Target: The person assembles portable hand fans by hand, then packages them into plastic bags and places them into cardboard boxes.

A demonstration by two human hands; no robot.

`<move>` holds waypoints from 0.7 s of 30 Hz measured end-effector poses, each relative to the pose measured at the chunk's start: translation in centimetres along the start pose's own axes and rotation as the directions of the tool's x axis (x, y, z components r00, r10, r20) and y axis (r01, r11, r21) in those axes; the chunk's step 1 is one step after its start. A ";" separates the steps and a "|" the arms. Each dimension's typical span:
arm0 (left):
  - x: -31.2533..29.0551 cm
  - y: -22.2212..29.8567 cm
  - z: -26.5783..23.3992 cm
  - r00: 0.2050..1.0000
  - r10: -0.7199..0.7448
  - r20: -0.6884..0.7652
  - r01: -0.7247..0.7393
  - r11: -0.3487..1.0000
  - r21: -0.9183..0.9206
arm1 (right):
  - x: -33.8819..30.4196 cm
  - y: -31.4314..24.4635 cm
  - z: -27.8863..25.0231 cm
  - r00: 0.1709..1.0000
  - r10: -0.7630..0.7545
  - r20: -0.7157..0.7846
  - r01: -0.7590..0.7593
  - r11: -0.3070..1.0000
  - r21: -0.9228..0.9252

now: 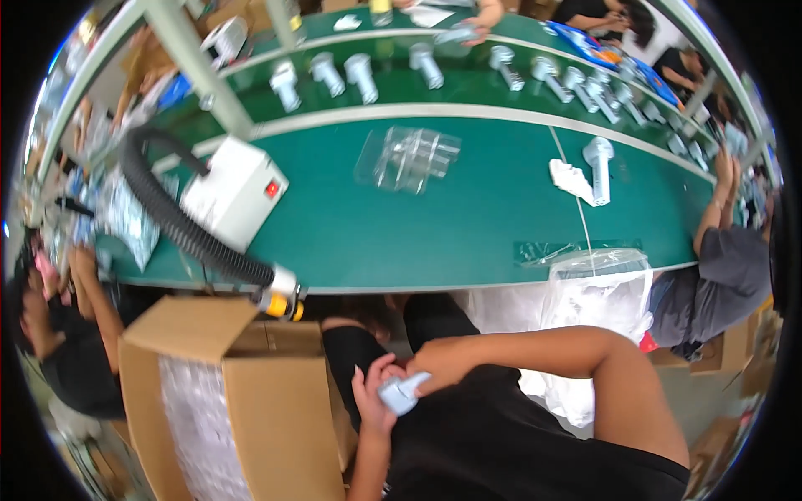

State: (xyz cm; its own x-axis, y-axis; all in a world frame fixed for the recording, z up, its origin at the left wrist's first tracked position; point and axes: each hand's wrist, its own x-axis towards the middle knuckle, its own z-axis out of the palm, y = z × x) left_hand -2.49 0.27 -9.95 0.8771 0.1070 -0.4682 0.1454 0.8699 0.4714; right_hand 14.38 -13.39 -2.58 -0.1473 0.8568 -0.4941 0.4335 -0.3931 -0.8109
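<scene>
Both my hands are together over my lap, below the table's front edge. Between them is a pale blue handheld device [398,395], with part of it hidden by the fingers. My left hand [373,392] cradles it from the left, with fingers curved up around it. My right hand [441,364] reaches across from the right, its fingers closed on the device's upper end. Similar pale blue devices, each with a round head and a straight handle, stand in a row on the raised shelf. One such device [599,169] lies on the green table [468,225] beside a crumpled white wipe [571,178].
An open cardboard box [284,409] with clear plastic trays stands left of my lap. Above it hangs a black hose [180,225] from a white machine [236,194]. Clear plastic trays [409,159] lie mid-table. A white plastic bag [601,292] is at right. Co-workers sit on both sides.
</scene>
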 end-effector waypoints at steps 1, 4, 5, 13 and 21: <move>-0.1 0.6 1.4 0.991 0.004 0.137 0.010 0.995 -0.103 | -3.2 -2.5 -2.1 0.998 -0.012 0.056 0.001 0.980 0.200; 0.3 2.8 9.7 0.904 0.000 0.427 0.022 0.999 -0.045 | -11.1 -4.4 -5.6 0.985 -0.161 -0.070 0.175 0.930 0.323; 1.0 3.8 13.1 0.886 0.019 0.463 -0.077 0.991 0.108 | -14.0 -3.8 -7.0 0.954 -0.226 -0.197 0.280 0.906 0.316; 13.8 14.0 22.2 0.558 0.651 0.515 -0.575 -0.144 0.806 | -23.3 3.6 -28.4 0.186 0.168 -0.968 0.059 0.982 0.181; 24.4 15.9 22.1 0.643 0.654 0.400 -0.262 -0.303 0.916 | -15.6 13.9 -41.3 -0.329 0.332 -0.884 -0.548 0.696 0.465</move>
State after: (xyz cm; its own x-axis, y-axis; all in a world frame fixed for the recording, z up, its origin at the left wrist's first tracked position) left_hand 31.32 6.01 2.68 0.8417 0.4448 0.3061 0.1453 -0.7325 0.6650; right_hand 59.45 -18.41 6.85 0.9783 -0.1175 0.1709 -0.0312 -0.8979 -0.4391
